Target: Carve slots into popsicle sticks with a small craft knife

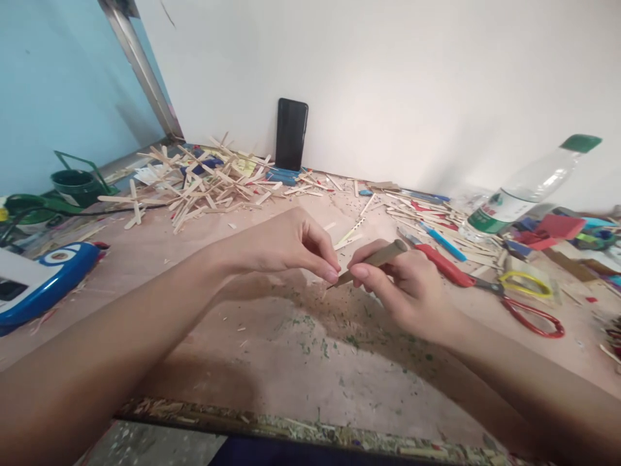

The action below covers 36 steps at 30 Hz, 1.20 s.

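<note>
Over the middle of the table my right hand (414, 285) grips a thick brown handle (383, 254) with a thin dark tip, a tool whose exact kind I cannot make out. It tilts down toward the left. Close by that tip, the thumb and fingers of my left hand (291, 243) are pinched together. Whatever lies between them is too small or too hidden to name. Green crumbs (320, 340) are scattered on the tabletop (204, 349) below both hands.
Behind lies a heap of wooden craft sticks (208, 188) beside an upright phone (291, 134). Red-handled scissors (533, 317), a blue pen (442, 241), a red-handled tool (444, 264) and a green-capped bottle (514, 200) lie or lean on the right. At left sits a blue-and-white device (63, 278).
</note>
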Available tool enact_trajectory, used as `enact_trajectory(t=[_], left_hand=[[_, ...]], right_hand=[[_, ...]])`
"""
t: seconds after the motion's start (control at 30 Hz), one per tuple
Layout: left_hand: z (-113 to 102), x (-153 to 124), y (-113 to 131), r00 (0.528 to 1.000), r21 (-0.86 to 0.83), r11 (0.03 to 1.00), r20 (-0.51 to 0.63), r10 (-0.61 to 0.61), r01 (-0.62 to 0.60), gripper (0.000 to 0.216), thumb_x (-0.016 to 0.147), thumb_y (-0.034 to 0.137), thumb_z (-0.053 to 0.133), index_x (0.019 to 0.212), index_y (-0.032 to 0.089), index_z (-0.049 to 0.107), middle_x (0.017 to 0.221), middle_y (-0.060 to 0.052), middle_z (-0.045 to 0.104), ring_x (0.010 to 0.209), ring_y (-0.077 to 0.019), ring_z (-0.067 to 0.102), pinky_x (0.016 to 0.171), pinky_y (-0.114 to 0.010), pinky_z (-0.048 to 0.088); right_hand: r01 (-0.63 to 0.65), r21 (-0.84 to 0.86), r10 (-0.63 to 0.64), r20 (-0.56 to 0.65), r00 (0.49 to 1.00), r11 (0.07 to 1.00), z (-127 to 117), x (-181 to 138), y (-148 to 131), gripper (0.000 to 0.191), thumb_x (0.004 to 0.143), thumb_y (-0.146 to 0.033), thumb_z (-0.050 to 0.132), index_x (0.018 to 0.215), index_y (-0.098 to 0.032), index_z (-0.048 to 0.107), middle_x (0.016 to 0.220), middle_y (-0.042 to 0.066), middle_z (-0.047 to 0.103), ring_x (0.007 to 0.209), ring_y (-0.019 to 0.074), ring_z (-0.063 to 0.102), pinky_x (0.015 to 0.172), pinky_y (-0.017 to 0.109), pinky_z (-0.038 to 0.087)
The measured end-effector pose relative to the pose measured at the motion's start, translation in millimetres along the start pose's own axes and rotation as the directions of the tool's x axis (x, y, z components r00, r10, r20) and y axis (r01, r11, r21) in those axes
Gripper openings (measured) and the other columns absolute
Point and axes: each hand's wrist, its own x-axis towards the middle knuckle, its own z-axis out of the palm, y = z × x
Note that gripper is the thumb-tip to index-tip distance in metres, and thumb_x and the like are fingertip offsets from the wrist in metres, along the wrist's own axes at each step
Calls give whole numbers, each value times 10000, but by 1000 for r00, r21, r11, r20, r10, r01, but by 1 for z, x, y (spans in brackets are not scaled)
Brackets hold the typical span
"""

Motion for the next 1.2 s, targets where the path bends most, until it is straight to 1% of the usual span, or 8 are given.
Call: enact_trajectory(t=[0.13,0.27,0.47,0.6,0.77,1.0,1.1,1.2], left_hand=[[1,0,0,1000,10,1000,-17,-24,24,137,811,382,994,857,260,950,914,-47,913,869,-202,804,823,-294,588],[0,-1,2,999,38,999,-29,-21,22,120,801,375,1000,841,273,950,895,-32,906,863,-188,786,804,-273,568],[1,-1,7,1000,55,998,-19,-21,22,82,818,346,977,820,270,945,874,-23,897,815,-172,761,773,-261,557],[3,-1,9,1000,47,999,-16,-7,8,42,827,299,965,805,271,942,847,-11,889,781,-152,740,754,-246,543],[3,-1,8,1000,23,1000,-13,17,-17,73,827,309,993,788,279,940,832,-7,883,788,-138,730,743,-223,530],[3,-1,6,1000,2,1000,-18,14,-14,62,818,289,1003,802,274,945,861,-14,892,800,-155,754,771,-243,558],[2,0,4,1000,-5,1000,-23,12,-12,94,810,320,1029,805,276,945,875,-16,897,819,-157,762,788,-244,560],[2,-1,2,1000,-5,1000,-24,11,-11,71,816,295,1017,821,279,948,885,-12,901,822,-157,769,804,-251,567]], right_hand=[[-30,27,30,-14,999,999,0,1,-1,563,1200,-658,642,878,-208,749,830,35,810,655,139,668,614,281,509],[-58,52,57,33,998,997,1,1,-2,522,1189,-636,682,907,-207,775,846,27,815,720,146,715,674,278,537],[-97,75,93,57,994,992,0,1,-3,626,1184,-742,609,891,-205,744,864,39,806,736,155,708,686,290,536],[-108,65,103,74,992,992,1,0,-2,586,1204,-693,609,910,-205,745,843,23,779,721,146,680,674,279,515],[-80,52,73,130,989,995,5,-3,-2,585,1217,-671,595,943,-197,800,878,45,827,746,164,726,716,299,553],[-45,27,42,97,994,999,5,-4,-2,547,1228,-636,597,951,-204,785,860,37,825,732,162,737,701,293,545],[-26,19,24,89,996,999,6,-5,0,460,1234,-537,639,962,-198,792,889,36,843,759,156,758,722,282,553],[-12,13,12,52,999,1000,5,-5,2,403,1232,-476,656,971,-195,779,909,35,840,766,151,754,720,274,549]])
